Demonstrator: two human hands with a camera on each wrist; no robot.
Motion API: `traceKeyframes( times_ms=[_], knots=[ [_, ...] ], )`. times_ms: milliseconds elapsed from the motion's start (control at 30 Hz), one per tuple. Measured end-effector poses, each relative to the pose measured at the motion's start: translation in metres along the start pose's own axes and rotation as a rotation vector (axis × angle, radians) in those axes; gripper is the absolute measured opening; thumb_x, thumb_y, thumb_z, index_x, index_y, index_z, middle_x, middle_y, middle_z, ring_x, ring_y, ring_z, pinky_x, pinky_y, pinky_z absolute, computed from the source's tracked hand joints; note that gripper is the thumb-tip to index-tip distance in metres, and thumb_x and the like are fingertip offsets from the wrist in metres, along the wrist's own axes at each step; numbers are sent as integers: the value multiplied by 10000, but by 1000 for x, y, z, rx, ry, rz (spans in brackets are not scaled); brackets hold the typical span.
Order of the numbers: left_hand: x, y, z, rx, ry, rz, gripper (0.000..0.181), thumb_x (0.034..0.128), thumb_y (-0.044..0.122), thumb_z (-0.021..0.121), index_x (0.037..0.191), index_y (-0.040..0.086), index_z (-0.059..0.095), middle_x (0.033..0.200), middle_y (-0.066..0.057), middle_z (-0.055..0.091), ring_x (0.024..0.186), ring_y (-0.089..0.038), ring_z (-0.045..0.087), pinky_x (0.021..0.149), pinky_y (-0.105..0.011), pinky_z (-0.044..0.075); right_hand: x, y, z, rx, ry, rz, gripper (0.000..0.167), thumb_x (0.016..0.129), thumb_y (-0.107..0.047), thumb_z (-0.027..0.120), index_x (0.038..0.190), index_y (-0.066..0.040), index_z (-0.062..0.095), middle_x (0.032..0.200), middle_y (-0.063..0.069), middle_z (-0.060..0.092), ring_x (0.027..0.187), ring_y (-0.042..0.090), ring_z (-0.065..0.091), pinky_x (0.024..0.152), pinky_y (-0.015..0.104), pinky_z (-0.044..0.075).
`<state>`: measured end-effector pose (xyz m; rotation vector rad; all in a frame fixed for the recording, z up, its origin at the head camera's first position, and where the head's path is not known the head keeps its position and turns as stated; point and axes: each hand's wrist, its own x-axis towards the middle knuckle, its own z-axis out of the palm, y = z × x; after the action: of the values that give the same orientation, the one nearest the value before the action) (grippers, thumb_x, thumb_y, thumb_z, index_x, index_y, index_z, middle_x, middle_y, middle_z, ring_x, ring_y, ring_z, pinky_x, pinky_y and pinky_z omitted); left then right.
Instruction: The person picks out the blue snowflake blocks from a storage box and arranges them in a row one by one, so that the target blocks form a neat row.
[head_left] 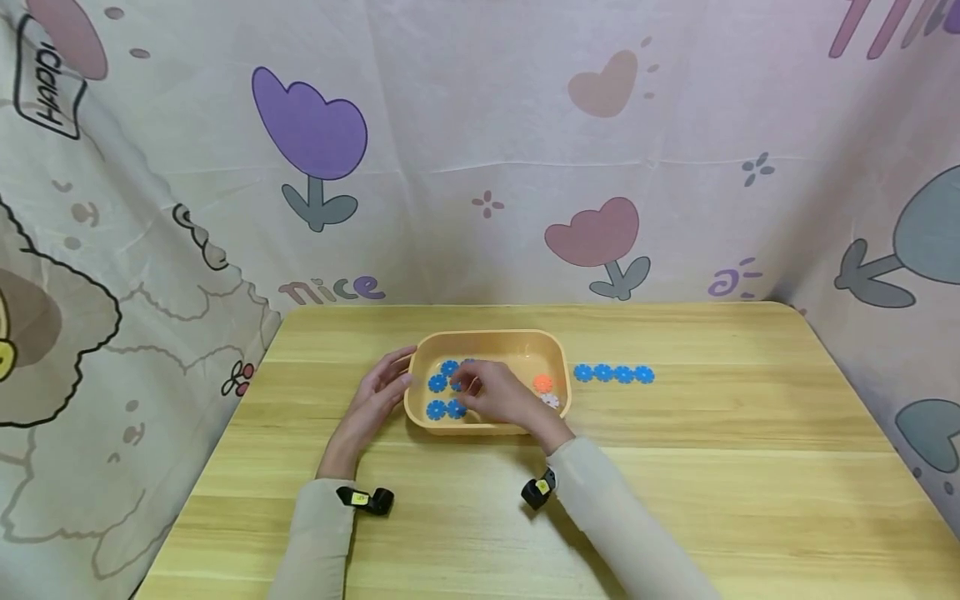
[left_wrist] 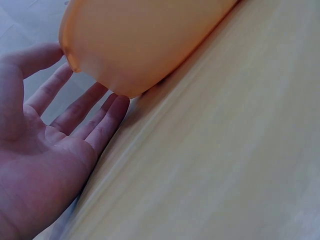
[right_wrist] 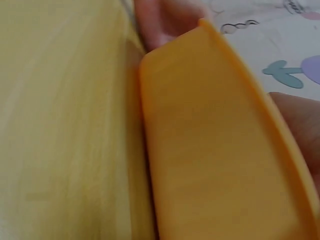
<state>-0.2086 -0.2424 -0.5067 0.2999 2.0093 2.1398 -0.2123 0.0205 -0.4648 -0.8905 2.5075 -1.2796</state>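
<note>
Four linked-looking blue discs [head_left: 623, 374] lie in a row on the worktop [head_left: 750, 408], just right of the yellow-orange tray [head_left: 517, 350]. Your left hand [head_left: 371, 400] touches the tray's left end, fingers extended and unclenched. Your right hand [head_left: 498, 393] reaches inside, fingers bent beside the loose blue pieces [head_left: 437, 383]; you cannot tell whether they pinch one. An orange piece [head_left: 542, 383] and a white piece [head_left: 551, 400] lie towards the tray's right end.

a draped nook: printed cloth [head_left: 450, 100] around a table [head_left: 442, 517]
</note>
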Motion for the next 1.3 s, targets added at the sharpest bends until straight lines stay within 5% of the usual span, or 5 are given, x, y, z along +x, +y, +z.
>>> traceKeyframes(
  times_ms=[200,533,900,1300],
  knots=[
    [0,-1,0,-2,2,-2,518,1051,161,593,1545,141,441,1576,-145,421,1422,-334,432,1071,-316,480,4,1,3,-86,-100,3,268,884,-51,800,1138,-12,726,1017,79,723,838,138,647,761,245,558],
    [0,-1,0,2,0,2,515,1056,153,581,1550,143,435,1582,-144,412,1435,-349,416,1071,-307,476,9,4,7,-170,-127,10,209,874,-70,818,1072,-55,757,939,43,718,831,127,631,759,241,544],
    [-1,1,2,9,0,-8,532,1050,191,602,1554,161,432,1589,-125,406,1435,-327,417,1072,-312,479,3,1,3,-107,-43,30,61,979,-16,664,1009,-67,648,919,44,695,836,158,638,768,309,549],
    [0,2,0,10,-3,0,536,1052,160,589,1560,129,418,1586,-151,403,1433,-351,410,1062,-310,485,-8,-4,-15,26,59,-3,188,998,-19,634,1175,-51,692,957,63,692,753,131,647,681,249,570]
  ],
)
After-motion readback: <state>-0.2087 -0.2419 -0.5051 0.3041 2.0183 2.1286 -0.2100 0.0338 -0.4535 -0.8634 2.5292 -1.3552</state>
